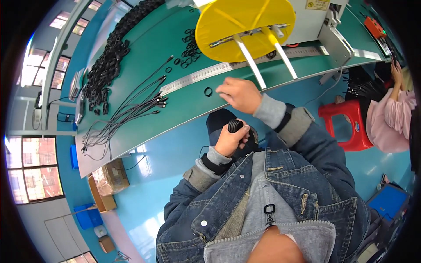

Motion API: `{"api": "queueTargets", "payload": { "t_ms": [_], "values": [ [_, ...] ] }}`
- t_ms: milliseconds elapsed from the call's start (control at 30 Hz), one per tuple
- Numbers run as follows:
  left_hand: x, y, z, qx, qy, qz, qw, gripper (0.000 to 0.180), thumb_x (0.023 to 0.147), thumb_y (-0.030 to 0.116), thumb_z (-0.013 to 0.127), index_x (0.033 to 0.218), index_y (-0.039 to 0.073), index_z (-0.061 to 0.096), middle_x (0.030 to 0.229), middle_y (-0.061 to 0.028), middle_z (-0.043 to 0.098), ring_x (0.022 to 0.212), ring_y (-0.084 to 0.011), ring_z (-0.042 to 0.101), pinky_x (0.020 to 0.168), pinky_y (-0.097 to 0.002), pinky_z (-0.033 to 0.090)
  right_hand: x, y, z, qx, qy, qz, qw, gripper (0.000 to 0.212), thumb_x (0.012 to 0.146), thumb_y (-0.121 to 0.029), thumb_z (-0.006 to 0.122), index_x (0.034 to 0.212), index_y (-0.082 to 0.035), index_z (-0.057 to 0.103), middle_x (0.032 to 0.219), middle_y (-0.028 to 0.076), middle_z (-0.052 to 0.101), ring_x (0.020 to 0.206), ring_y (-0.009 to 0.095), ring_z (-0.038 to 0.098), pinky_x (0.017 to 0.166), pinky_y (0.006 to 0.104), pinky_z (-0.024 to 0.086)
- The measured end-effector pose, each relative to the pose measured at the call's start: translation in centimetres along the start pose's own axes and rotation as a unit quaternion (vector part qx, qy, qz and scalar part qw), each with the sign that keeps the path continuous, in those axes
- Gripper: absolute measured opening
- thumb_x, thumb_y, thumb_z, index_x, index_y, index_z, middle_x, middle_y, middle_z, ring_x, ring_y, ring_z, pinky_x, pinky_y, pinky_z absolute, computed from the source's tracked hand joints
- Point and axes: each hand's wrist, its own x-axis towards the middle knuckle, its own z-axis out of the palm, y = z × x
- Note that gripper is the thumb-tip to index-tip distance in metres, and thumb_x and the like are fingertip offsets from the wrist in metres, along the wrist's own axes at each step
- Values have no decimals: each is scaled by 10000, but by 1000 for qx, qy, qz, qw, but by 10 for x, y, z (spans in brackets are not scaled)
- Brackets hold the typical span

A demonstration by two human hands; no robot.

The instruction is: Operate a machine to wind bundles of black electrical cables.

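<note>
Black rings stacked, gripped in closed left hand above the lap | right hand rested on green bench, fingers curled beside loose ring, grip cannot be told | judged light, rubbery, flexible; best pinched at rim.

**What the view hides**

The left hand closes round a stack of black rings, so only the top of the stack shows. The fingertips of the right hand are turned away, and whether they pinch anything cannot be told. At twelve o'clock the yellow reel is cut by the edge. At three o'clock another person is half out of frame. The heap of black parts at eleven o'clock is too small to sort.
</note>
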Motion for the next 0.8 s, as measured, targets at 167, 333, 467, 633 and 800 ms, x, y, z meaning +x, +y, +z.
{"api": "queueTargets", "payload": {
  "t_ms": [167, 333, 467, 633, 800],
  "values": [
    [-5, 18, -16, -12, 89, 42, 995, 119, 851, 173, 580, 852, 74, 514, 687, -27, 522, 561, -90, 475, 434, -209, 366, 30, 17, 42, -73, -86, 20, 993, 141, 742, -158, 612, 865, -94, 635, 783, 103, 600, 745, 283, 581, 653, 365, 468],
    [9, 61, -26, -1, 200, 189, 961, 101, 832, 142, 593, 785, 74, 535, 636, -3, 509, 506, -66, 453, 403, -199, 351, 37, 22, 28, 142, -34, 162, 976, 132, 740, -194, 609, 759, -76, 664, 727, 113, 622, 704, 271, 599, 634, 365, 467],
    [47, 78, -34, -17, 202, 219, 955, 82, 822, 120, 598, 792, 80, 533, 635, -3, 508, 509, -75, 462, 405, -202, 352, 24, 17, 17, 205, -15, 179, 962, 160, 750, -216, 596, 742, -70, 661, 680, 125, 623, 623, 252, 605, 575, 341, 460],
    [63, 75, -20, 18, 204, 186, 961, 91, 793, 83, 600, 816, 76, 513, 657, -21, 518, 546, -104, 483, 427, -219, 360, 7, 18, 8, 185, -22, 216, 958, 184, 746, -209, 604, 748, -29, 643, 664, 129, 619, 609, 239, 602, 558, 332, 453],
    [75, 78, -10, 20, 218, 211, 953, 101, 772, 47, 606, 799, 78, 514, 635, -2, 503, 522, -77, 478, 397, -215, 357, 1, 29, 0, 217, 35, 209, 953, 191, 739, -199, 623, 747, -8, 636, 642, 110, 616, 578, 182, 591, 532, 303, 448]
  ]
}}
